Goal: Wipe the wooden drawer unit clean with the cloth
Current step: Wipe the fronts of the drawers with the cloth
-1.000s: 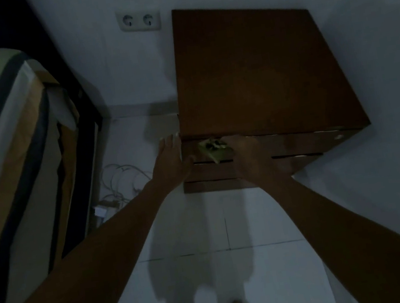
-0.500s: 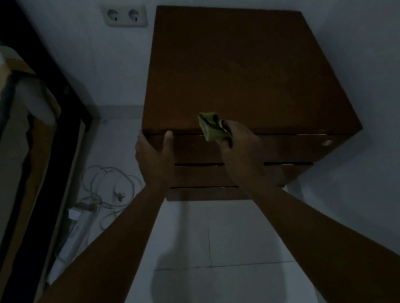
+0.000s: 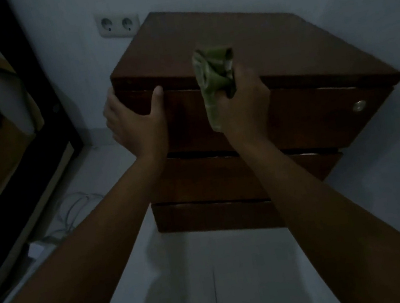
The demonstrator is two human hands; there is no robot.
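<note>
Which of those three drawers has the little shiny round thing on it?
The top drawer: a small round metal fitting sits near its right end. The middle drawer and bottom drawer show none.

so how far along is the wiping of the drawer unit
Done: nothing can be confirmed clean; the light is too dim to tell wiped wood from unwiped. In hand: the right hand grips the green cloth at the front top edge of the wooden drawer unit, while the left hand holds its front left corner. Left: seemingly the top and the drawer fronts.
</note>
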